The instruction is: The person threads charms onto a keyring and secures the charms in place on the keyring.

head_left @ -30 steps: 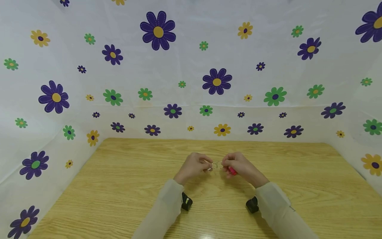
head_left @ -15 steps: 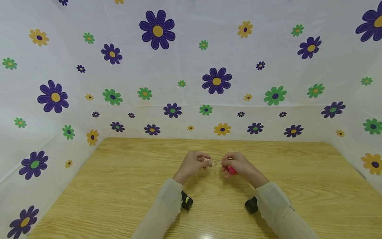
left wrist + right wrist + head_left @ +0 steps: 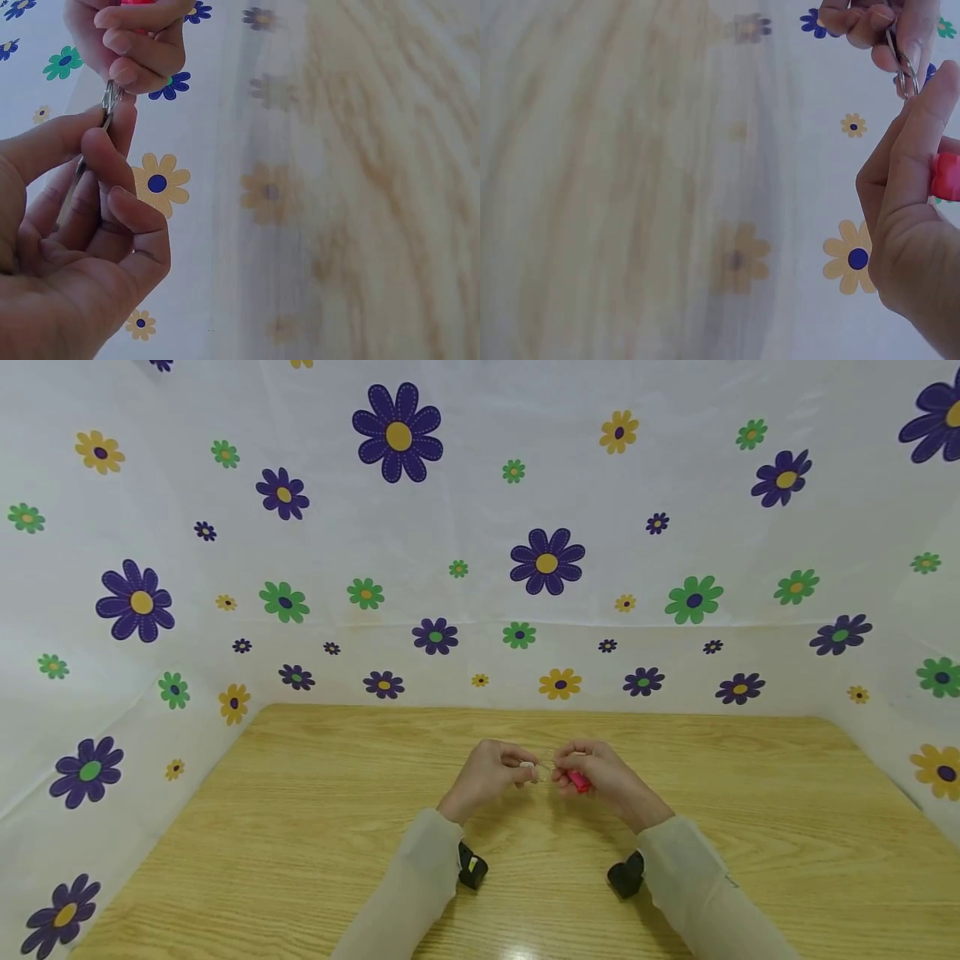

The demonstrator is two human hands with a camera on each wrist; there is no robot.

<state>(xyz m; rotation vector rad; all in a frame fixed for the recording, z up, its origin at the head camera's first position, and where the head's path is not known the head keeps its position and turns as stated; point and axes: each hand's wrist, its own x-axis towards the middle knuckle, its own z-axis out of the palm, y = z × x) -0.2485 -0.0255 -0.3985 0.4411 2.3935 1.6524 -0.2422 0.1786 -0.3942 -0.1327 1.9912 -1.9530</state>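
Above the table point(image 3: 300, 827), a metal ring point(image 3: 111, 101) pinched between both hands' fingers point(image 3: 101, 154).

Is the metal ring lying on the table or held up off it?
Held up, off the table. Both hands pinch the metal ring between them: left hand on one side, right hand on the other, above the wooden table.

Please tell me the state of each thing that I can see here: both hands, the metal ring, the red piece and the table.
left hand: raised above the table, fingers pinching the metal ring.
right hand: raised, fingers curled round the red piece and touching the ring.
metal ring: held between both hands, off the table; whether it is open or closed cannot be told.
red piece: gripped in the right hand, mostly hidden.
table: wooden, bare where visible.
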